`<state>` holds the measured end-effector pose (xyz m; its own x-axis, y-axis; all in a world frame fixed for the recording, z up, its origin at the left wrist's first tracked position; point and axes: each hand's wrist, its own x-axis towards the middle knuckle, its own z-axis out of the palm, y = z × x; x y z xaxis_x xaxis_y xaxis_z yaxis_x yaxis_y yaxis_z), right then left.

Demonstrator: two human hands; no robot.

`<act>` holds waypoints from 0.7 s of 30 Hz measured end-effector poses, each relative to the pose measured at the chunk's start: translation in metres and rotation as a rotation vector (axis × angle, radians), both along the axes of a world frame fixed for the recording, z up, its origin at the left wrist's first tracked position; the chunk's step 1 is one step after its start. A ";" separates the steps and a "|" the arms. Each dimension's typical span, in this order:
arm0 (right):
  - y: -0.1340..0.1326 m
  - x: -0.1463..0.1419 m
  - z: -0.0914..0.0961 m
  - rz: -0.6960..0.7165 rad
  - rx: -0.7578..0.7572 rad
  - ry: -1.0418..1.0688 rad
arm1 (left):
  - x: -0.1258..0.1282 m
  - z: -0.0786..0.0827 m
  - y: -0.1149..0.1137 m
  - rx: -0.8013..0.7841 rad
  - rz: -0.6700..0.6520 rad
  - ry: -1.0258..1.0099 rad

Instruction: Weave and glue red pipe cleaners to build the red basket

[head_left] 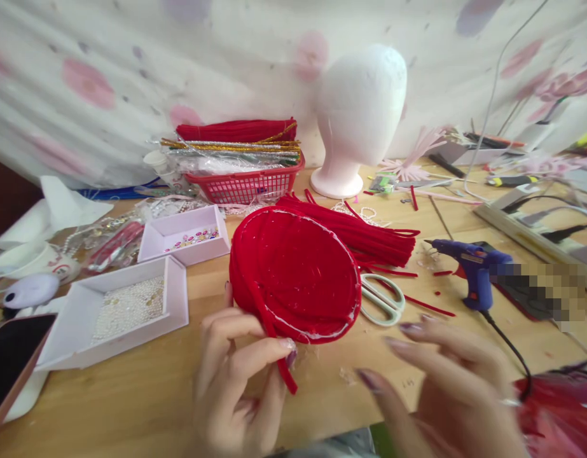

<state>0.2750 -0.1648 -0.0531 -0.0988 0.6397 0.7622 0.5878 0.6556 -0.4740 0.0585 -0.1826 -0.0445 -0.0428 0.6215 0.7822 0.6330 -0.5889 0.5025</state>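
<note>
My left hand (pixel 238 375) pinches the lower left rim of a red oval bowl shape (pixel 296 273) made of coiled red pipe cleaners, tilted up off the wooden table (pixel 131 401). A loose red end hangs below my thumb. My right hand (pixel 446 381) hovers to the right of it, fingers spread and blurred, holding nothing. Behind the red shape lies a bundle of red pipe cleaners (pixel 369 238). Pale green scissors (pixel 381 299) rest just right of the shape.
A blue glue gun (pixel 469 267) with a black cord stands at right. A white foam head (pixel 357 114) and a red basket (pixel 248 181) of pipe cleaners sit behind. White trays with pearls (pixel 126 308) and gems (pixel 188 235) lie left, a phone (pixel 11 362) at far left.
</note>
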 end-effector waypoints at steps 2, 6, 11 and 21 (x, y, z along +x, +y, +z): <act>0.002 -0.029 0.007 0.087 -0.019 -0.102 | 0.000 0.000 -0.001 0.001 -0.029 0.009; 0.014 -0.053 0.014 0.160 -0.043 -0.047 | -0.001 0.001 -0.001 -0.015 -0.057 -0.013; 0.016 -0.055 0.011 0.130 0.062 0.007 | 0.001 0.001 0.001 -0.021 -0.093 -0.030; 0.003 -0.036 -0.001 0.148 0.035 0.251 | 0.001 -0.004 -0.001 -0.043 -0.129 -0.080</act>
